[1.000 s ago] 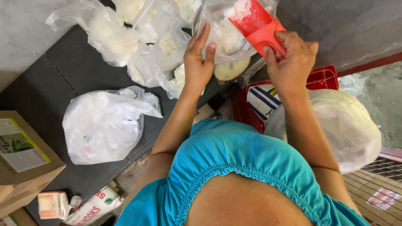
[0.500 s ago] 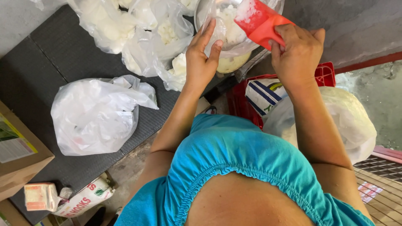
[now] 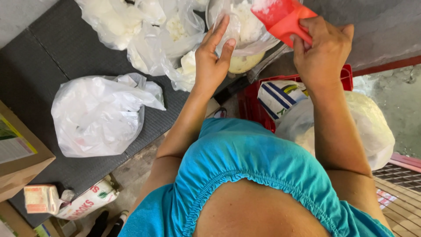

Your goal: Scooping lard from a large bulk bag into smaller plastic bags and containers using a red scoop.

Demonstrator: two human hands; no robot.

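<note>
Head view shows the right hand (image 3: 323, 52) gripping a red scoop (image 3: 283, 17) with closed fingers, its long axis running toward 10 o'clock into the clear bag (image 3: 245, 30), which the left hand (image 3: 212, 59) steadies with open fingers at 9 o'clock.

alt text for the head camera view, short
Seen from above, a person's left hand steadies a clear plastic bag of white food while the right hand holds a red scoop at its mouth. More filled bags lie on a dark mat.
</note>
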